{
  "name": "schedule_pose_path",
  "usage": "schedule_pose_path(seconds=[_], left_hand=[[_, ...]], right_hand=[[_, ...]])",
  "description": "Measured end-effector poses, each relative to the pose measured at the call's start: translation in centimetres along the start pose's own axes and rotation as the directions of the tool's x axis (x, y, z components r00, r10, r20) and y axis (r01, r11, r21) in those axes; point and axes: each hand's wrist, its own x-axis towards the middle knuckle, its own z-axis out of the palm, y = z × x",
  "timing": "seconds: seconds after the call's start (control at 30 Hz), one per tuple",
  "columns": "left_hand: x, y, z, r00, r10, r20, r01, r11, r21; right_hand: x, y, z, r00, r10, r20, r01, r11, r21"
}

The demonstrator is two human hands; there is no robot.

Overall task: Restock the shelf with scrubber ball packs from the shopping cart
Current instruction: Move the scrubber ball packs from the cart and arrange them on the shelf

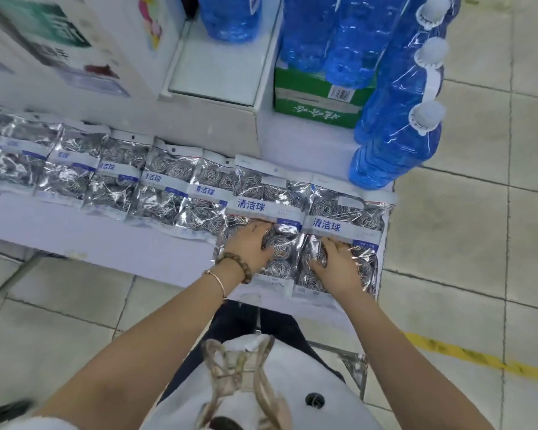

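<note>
Several silver scrubber ball packs with white and blue labels lie in an overlapping row along the low white shelf (112, 243). My left hand (249, 243) rests flat on the lower half of one pack (261, 206), second from the right end. My right hand (339, 262) presses on the rightmost pack (342, 225), fingers spread over the steel balls inside. Both packs lie flat on the shelf. A metal corner of the shopping cart (354, 367) shows behind my right arm.
Blue liquid bottles (395, 141) stand at the shelf's right end beside a green carton (314, 100). White boxes (75, 57) rise behind the row. Tiled floor with a yellow line (479, 358) lies to the right.
</note>
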Motion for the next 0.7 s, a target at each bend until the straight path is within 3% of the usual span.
schedule_pose_path(seconds=[0.23, 0.43, 0.7], left_hand=[[-6.4, -2.3, -3.2, 0.946, -0.194, -0.259, 0.118, 0.952, -0.283], [-11.6, -8.2, -5.0, 0.853, -0.375, -0.363, 0.166, 0.854, -0.493], [-20.2, -20.9, -7.6, 0.684, -0.597, -0.42, 0.227, 0.721, -0.655]], right_hand=[[-1.2, -7.2, -0.9, 0.96, -0.279, -0.031, 0.28, 0.96, 0.013], [-1.7, -15.9, 0.1, 0.873, -0.488, -0.011, 0.488, 0.87, 0.07], [-4.9, -30.9, 6.5, 0.771, -0.627, 0.111, 0.612, 0.778, 0.141]])
